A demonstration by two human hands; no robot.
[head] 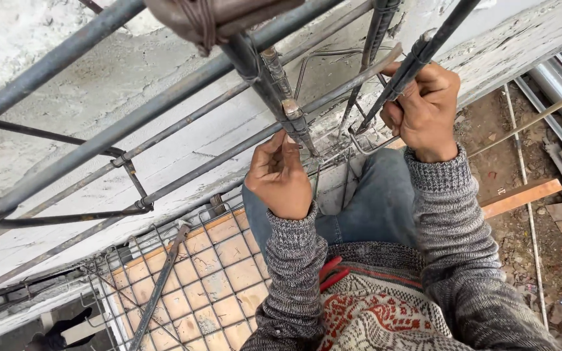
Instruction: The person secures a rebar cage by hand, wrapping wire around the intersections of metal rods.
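Rebar fills the head view. The right hand (426,107) is clenched around a slanted rebar bar (417,62), which runs up and away from the fist. The left hand (280,175) curls its fingers at the lower end of a thicker bar (281,97), just below a wire tie; its grip looks closed, pinching something too small to tell.

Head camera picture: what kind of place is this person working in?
Most likely a building site. The left hand and right hand grip steel bars tied into a cage beside a rough concrete wall. Below lie a wire mesh and planks on dirt.
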